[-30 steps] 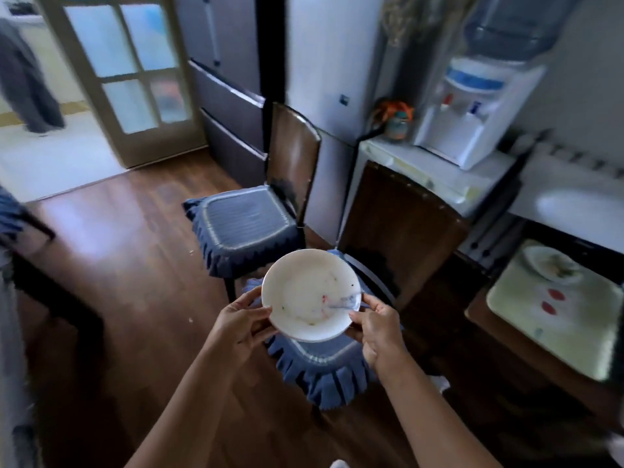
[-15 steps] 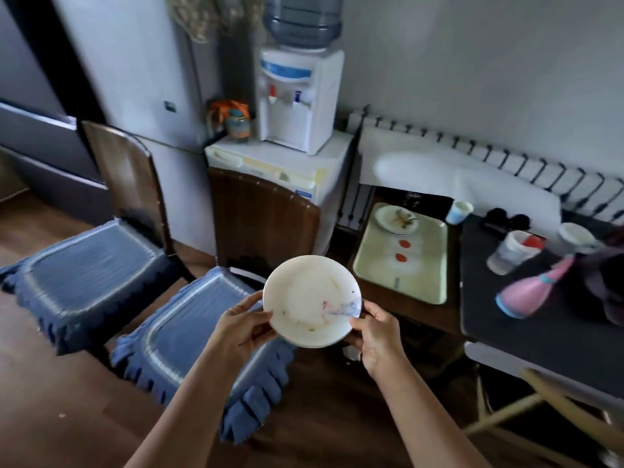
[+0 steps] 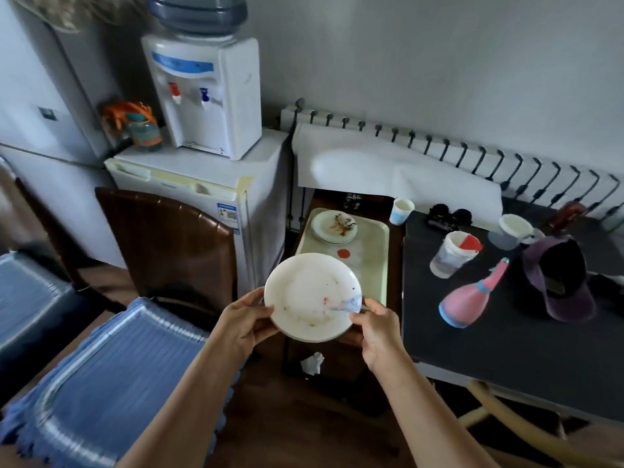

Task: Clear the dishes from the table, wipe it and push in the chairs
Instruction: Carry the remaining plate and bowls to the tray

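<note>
My left hand grips dirty plate at its 9 o'clock rim, right hand pinches 4 o'clock. Plate sits mid-air, tray with stacked plates at 12, bench at 3.

The plate looks glazed, smooth and smeared; the tray glossy plastic; the surface matt dark; the chair back polished wood; its cushion ribbed blue cloth.
</note>
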Demonstrator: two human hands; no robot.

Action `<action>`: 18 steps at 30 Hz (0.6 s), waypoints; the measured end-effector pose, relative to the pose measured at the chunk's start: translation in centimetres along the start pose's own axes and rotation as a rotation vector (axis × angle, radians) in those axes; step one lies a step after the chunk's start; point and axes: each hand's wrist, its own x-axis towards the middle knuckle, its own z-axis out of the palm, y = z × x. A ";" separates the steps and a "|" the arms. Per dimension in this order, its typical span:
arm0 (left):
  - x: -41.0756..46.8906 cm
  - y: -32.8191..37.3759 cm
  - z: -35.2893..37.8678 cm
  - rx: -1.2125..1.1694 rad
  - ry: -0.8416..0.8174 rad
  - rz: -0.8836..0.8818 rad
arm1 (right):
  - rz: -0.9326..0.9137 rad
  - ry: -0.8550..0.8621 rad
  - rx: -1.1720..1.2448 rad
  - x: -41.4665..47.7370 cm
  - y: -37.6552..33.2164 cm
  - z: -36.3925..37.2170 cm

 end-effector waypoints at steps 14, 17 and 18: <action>15.2 5.8 9.5 0.094 -0.041 -0.111 | 0.074 0.090 0.062 14.3 -7.4 0.9; 19.5 7.1 10.9 0.108 -0.019 -0.118 | 0.095 0.093 0.098 17.8 -9.0 1.9; 21.1 7.6 11.4 0.113 -0.016 -0.116 | 0.101 0.093 0.107 19.4 -9.5 2.4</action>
